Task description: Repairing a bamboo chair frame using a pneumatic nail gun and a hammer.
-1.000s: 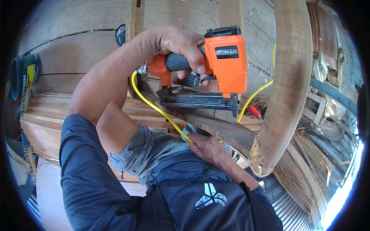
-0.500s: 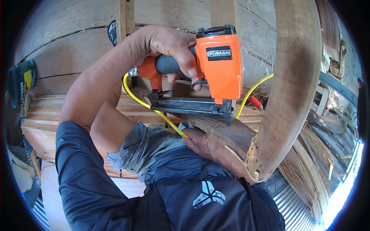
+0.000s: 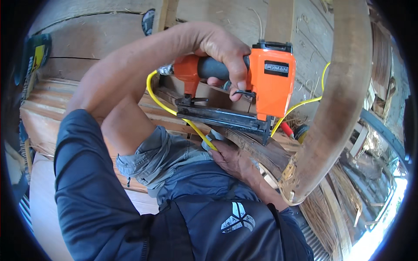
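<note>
My left hand (image 3: pixel 224 54) grips the dark handle of an orange-and-black pneumatic stapler (image 3: pixel 272 82), a finger by its trigger. The stapler's narrow nose points down at a curved wooden piece (image 3: pixel 257 150); whether it touches cannot be told. A yellow air hose (image 3: pixel 167 106) loops from the handle's end down to my right hand (image 3: pixel 226 158). That hand is closed against the near side of the curved piece, its fingertips hidden. A thick curved wooden post (image 3: pixel 344 95) rises on the right, its rough lower end (image 3: pixel 291 182) beside the curved piece.
Stacked wooden strips (image 3: pixel 48 104) lie at the left, with a dark green container (image 3: pixel 39 52) behind. A red-handled tool (image 3: pixel 286 129) shows past the stapler. Bundled dry fibres (image 3: pixel 320 213) and wood scraps are at the right. Planks (image 3: pixel 96 39) form the floor.
The stapler in my left hand has shifted right and slightly down in the picture. The surroundings also shift right as the view moves. My right hand stays by the curved piece.
</note>
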`<state>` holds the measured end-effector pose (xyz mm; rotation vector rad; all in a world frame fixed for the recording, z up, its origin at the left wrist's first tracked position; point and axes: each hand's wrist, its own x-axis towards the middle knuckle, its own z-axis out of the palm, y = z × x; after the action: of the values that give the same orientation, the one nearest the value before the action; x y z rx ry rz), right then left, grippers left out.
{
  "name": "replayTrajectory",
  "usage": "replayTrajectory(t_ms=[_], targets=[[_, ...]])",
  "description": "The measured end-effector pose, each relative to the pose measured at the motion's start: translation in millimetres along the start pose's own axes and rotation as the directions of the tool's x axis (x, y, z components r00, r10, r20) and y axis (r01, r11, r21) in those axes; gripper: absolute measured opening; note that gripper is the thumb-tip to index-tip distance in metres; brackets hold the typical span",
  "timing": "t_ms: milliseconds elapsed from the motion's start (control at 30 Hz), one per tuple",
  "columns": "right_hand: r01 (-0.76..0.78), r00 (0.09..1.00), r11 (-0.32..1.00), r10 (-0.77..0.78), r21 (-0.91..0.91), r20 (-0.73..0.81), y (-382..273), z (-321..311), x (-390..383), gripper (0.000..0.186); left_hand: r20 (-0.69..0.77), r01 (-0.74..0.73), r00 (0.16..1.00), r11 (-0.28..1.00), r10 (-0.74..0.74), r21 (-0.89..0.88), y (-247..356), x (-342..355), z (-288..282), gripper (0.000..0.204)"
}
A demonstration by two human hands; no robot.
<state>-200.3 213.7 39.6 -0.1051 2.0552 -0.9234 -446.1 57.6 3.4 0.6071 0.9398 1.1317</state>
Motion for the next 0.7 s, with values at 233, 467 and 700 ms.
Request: replayTrajectory(t_ms=[233, 467, 700], targets=[[0.168, 0.984, 0.955, -0.176, -0.244, -0.012, -9, -3, -30, 0.023, -0.546, -0.238, 0.819, 0.970, 0.176, -0.044, 5, -105, 59, 0.043], [-0.241, 0.865, 0.967, 0.177, -0.079, -0.470, 43, -39, -124, 0.020, -0.767, -0.784, 0.279, 0.598, 0.577, 0.164, -19, -149, 169, 0.068], [0.177, 0.044, 0.973, -0.161, -0.151, -0.986, 15, -62, -196, 0.020, -0.793, -0.962, -0.077, 0.163, 0.604, 0.218, -26, -49, 296, 0.062]])
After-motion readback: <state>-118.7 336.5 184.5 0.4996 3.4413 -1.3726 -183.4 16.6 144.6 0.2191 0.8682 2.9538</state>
